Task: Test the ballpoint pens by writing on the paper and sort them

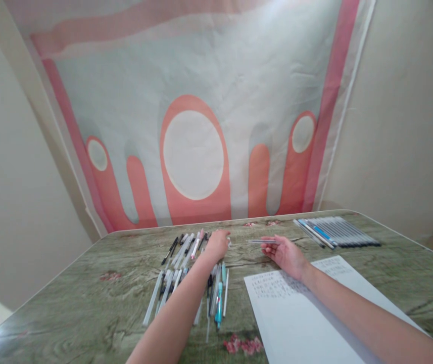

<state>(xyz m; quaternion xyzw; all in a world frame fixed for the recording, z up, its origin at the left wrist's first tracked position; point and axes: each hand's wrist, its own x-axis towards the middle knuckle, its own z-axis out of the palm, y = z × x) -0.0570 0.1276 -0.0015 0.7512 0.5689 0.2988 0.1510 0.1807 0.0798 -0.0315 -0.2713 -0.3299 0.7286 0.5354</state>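
Observation:
In the head view my right hand (282, 253) holds a slim, clear-barrelled pen (257, 241) level between thumb and fingers, its tip end pointing left. The hand is just above the top edge of a white sheet of paper (299, 323) with rows of handwriting. My left hand (218, 245) reaches over the far end of the loose pens, fingers bent. A small whitish piece shows at its fingertips, too blurred to name. Under and beside the left forearm lie two groups of pens (182, 253), among them a turquoise pen (219, 306).
At the back right, a neat row of clear pens (337, 230) lies side by side with a blue one. The wood-patterned table (87, 283) has printed pink flowers. Behind it hangs a pink and grey cloth (239, 76) against the wall.

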